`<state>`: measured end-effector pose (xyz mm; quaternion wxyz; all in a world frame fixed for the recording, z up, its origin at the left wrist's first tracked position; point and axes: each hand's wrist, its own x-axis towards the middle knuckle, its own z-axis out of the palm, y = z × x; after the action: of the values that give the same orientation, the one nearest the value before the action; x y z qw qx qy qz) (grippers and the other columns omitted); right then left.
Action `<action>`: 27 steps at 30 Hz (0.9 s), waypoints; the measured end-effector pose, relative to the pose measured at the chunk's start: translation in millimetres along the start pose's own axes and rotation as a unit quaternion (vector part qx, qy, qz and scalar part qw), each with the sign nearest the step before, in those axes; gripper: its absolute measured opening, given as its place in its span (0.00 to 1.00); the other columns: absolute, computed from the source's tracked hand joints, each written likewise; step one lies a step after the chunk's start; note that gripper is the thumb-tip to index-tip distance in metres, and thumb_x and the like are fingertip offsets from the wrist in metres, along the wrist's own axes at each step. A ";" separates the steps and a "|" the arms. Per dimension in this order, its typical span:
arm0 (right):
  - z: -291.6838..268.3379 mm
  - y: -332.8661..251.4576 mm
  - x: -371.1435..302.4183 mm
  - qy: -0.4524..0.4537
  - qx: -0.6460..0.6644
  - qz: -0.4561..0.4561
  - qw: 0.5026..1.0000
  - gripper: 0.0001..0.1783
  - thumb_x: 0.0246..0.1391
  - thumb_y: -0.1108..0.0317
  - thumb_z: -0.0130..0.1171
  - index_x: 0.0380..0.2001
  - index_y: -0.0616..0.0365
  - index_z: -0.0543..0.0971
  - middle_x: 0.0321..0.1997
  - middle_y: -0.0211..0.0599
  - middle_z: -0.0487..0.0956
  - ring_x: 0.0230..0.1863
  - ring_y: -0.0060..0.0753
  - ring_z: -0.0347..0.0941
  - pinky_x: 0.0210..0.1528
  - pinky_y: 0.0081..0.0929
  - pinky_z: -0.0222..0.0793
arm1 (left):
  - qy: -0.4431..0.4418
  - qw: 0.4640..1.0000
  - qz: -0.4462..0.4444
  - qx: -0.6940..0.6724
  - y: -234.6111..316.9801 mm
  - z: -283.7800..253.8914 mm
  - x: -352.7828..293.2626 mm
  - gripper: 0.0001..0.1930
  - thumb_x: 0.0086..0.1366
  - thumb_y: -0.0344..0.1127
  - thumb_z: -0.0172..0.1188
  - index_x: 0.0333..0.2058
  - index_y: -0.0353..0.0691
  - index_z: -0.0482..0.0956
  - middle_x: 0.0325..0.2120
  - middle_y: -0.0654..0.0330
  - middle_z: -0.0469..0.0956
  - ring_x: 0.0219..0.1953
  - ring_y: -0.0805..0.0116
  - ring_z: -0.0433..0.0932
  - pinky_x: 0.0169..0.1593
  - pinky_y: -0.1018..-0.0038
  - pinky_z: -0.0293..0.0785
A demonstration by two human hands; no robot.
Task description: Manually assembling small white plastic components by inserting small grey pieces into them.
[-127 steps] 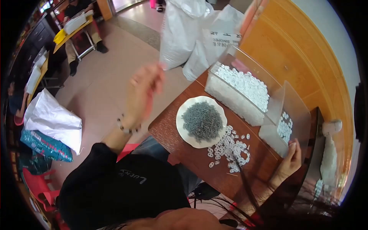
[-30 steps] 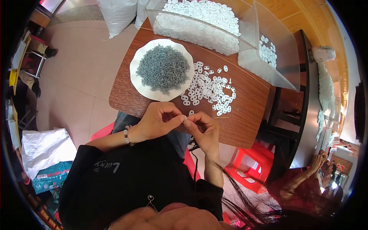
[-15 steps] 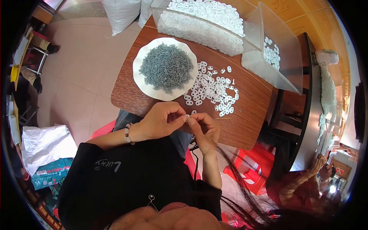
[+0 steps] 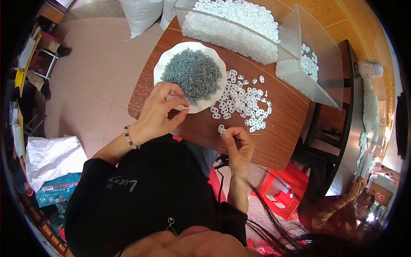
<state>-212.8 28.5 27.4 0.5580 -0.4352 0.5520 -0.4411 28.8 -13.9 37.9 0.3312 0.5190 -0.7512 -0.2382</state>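
A white, wavy-rimmed plate (image 4: pixel 159 67) heaped with small grey-green plastic plugs (image 4: pixel 188 70) stands on the brown table. At its near rim is my left hand (image 4: pixel 160 112), fingers curled and thumb apart from the forefinger, with nothing visible between them. By the table's near edge, my right hand (image 4: pixel 239 147) pinches a small white oval plastic piece (image 4: pixel 221 129) between thumb and forefinger. Beyond that hand, many similar white two-holed pieces (image 4: pixel 239 99) lie loose to the right of the plate.
At the table's far side stands a clear bin (image 4: pixel 231 40) full of white pieces. Another clear bin (image 4: pixel 317 88), holding a few, is at the far right. A thin yellowish stick (image 4: pixel 255 134) lies beside the loose pieces. A red stool (image 4: pixel 278 192) is below right.
My hands have parted. The left has moved away leftward and up to the plate's near rim; the right stays near the table edge, still pinching a white piece. The view has shifted slightly.
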 end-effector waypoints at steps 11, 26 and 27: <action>1.9 0.8 0.6 -0.013 -0.021 -0.002 1.000 0.04 0.55 0.73 0.61 0.30 0.63 0.77 0.27 0.22 0.74 0.30 0.12 0.66 0.35 0.12 0.62 | -0.011 0.996 0.060 0.062 -7.1 11.4 1.9 0.16 0.47 0.40 0.71 0.35 0.43 0.82 0.50 0.52 0.63 0.53 0.50 0.60 0.55 0.61 0.61; 1.7 2.3 4.4 -0.022 -0.008 0.007 1.000 0.05 0.55 0.72 0.60 0.30 0.62 0.77 0.28 0.24 0.76 0.31 0.13 0.68 0.36 0.13 0.64 | -0.017 0.998 0.067 0.003 -9.3 20.8 1.4 0.07 0.50 0.30 0.66 0.29 0.39 0.78 0.45 0.55 0.67 0.49 0.53 0.64 0.52 0.64 0.64; 1.5 2.2 4.6 -0.023 -0.013 0.014 1.000 0.05 0.55 0.72 0.61 0.30 0.62 0.77 0.28 0.24 0.76 0.31 0.13 0.68 0.36 0.13 0.64 | -0.018 0.998 0.067 0.003 -8.9 23.0 0.4 0.07 0.50 0.30 0.66 0.29 0.39 0.78 0.45 0.55 0.67 0.49 0.53 0.64 0.52 0.64 0.64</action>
<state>-211.2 24.5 24.1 0.5709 -0.4446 0.5507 -0.4162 17.1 -17.0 16.4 0.3319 0.4637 -0.7908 -0.2226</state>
